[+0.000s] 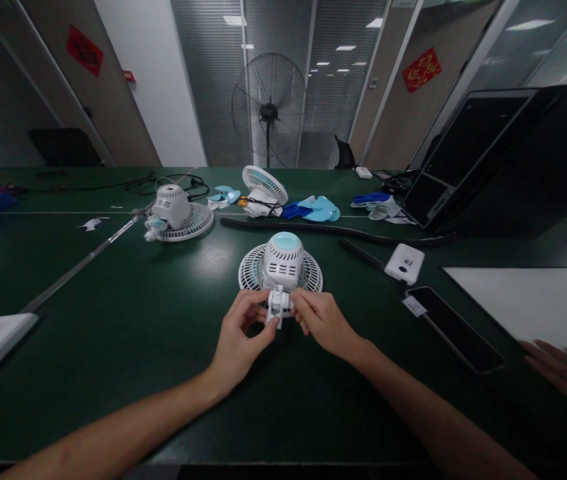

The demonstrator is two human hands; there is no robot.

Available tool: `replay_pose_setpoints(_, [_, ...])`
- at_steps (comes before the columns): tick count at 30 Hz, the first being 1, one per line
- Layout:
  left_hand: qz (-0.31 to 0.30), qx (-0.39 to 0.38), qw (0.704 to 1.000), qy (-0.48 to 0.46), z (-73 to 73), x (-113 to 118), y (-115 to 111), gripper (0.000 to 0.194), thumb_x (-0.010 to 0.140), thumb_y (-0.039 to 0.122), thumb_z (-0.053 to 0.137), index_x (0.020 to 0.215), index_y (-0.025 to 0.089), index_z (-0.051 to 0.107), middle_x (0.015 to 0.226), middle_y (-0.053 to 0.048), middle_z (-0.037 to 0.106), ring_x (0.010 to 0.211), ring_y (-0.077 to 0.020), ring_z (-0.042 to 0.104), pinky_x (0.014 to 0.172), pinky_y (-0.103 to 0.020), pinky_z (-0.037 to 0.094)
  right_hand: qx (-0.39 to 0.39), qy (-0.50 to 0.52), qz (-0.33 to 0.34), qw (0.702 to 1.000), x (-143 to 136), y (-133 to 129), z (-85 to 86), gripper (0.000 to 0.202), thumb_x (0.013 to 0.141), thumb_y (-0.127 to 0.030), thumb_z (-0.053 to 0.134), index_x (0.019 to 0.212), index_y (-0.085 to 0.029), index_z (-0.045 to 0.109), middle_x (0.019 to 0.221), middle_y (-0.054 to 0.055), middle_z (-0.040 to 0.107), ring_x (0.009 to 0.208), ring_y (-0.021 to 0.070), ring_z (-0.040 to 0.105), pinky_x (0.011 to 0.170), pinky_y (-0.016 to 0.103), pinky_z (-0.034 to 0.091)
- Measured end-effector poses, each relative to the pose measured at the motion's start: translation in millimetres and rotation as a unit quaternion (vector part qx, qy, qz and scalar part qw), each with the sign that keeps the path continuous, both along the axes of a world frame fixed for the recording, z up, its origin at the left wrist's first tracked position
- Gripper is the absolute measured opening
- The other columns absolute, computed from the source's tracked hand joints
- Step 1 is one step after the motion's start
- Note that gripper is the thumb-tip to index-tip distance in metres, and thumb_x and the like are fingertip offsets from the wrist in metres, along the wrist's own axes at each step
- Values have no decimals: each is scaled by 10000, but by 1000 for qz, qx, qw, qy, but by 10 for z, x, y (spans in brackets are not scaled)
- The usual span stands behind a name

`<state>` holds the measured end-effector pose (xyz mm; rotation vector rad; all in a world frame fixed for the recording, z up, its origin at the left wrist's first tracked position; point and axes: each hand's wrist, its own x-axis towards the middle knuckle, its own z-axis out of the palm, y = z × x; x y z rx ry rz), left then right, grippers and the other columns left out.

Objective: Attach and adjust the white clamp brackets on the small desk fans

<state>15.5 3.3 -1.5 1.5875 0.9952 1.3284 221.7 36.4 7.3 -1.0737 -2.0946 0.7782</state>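
I have the left hand (243, 330) pinching the white bracket (277, 308) at six o'clock on the fan (283, 265), steadying it, I judge remotely, for the right hand (322, 321) clamped at its three o'clock, the fan resting grille-down on the table (153, 340), presumably for stability.

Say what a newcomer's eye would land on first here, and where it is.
Probably the small white fan, face down in mid-view on the green table, with the left hand and right hand at the white bracket on its near side. Next, the big standing fan beyond the table's far edge, and the bright red sign on the wall at upper right.
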Motion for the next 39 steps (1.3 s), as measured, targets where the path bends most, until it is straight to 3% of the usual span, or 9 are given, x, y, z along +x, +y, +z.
replay_pose_setpoints(3, [0, 3, 1000, -3, 0, -2, 6, 326, 898, 236, 717, 1219, 223, 661, 1141, -65, 585, 903, -180, 676, 815, -342, 607, -55, 37, -22, 998, -2, -26, -23, 439, 1117, -453, 315, 872, -192, 571, 638, -40, 568, 460, 92, 549, 454, 218, 416])
replay_pose_setpoints(9, [4, 0, 1000, -6, 20, -4, 1, 316, 899, 246, 712, 1210, 220, 665, 1140, -69, 594, 895, -179, 672, 809, -338, 612, 217, -143, -7, 966, 173, 27, -11, 289, 1054, -391, 539, 1254, -193, 605, 963, 61, 705, 691, 140, 632, 570, 247, 459])
replay_pose_setpoints(15, [-2, 7, 1000, -1, -2, -15, 6, 327, 907, 233, 701, 1229, 225, 645, 1140, -63, 588, 885, -173, 663, 802, -330, 601, 272, -209, -9, 939, 176, 83, -48, 286, 1093, -360, 458, 1209, -180, 648, 948, 75, 710, 720, 152, 642, 574, 256, 449])
replay_pose_setpoints(19, [-6, 15, 999, 37, -31, -28, 21, 428, 906, 205, 681, 1319, 250, 577, 1204, -77, 606, 935, -198, 666, 851, -363, 590, 245, -187, 4, 951, 123, 75, -44, 297, 1099, -361, 443, 1100, -175, 674, 933, 79, 716, 748, 154, 649, 613, 254, 445])
replay_pose_setpoints(25, [32, 59, 985, 157, 9, -156, 133, 508, 917, 173, 619, 1400, 250, 481, 1073, -55, 664, 848, -202, 665, 772, -349, 569, 61, -53, 46, 996, -10, -26, -2, 314, 1099, -342, 451, 935, -193, 673, 760, -21, 674, 656, 112, 610, 627, 230, 444])
replay_pose_setpoints(29, [56, 134, 947, 287, 138, -305, 303, 414, 916, 163, 599, 1311, 287, 601, 1309, -91, 592, 1007, -248, 665, 876, -413, 556, 86, -65, 81, 991, -22, -64, 10, 239, 1074, -319, 510, 1052, -190, 709, 898, 12, 735, 749, 133, 659, 692, 264, 487])
replay_pose_setpoints(32, [45, 147, 934, 322, 249, -443, 474, 265, 946, 223, 596, 1191, 274, 684, 1247, -84, 626, 1040, -267, 664, 919, -433, 542, 90, -81, 88, 989, 10, -69, 7, 223, 1072, -290, 512, 1069, -187, 710, 936, 15, 746, 778, 134, 675, 714, 274, 502])
replay_pose_setpoints(36, [8, 105, 953, 283, 402, -845, 774, 212, 934, 276, 644, 1124, 256, 735, 1152, -81, 706, 1019, -273, 677, 886, -402, 554, 79, -91, 85, 989, 42, -66, 2, 203, 1063, -285, 532, 1065, -195, 714, 924, 2, 740, 756, 129, 677, 705, 273, 509])
replay_pose_setpoints(39, [41, -56, 977, 203, 522, -1396, 967, 181, 747, 261, 822, 905, 198, 761, 971, -49, 747, 878, -239, 686, 786, -325, 562, 60, -89, 85, 991, 48, -60, -10, 208, 1066, -284, 527, 1058, -197, 716, 930, 1, 741, 769, 130, 689, 710, 267, 516])
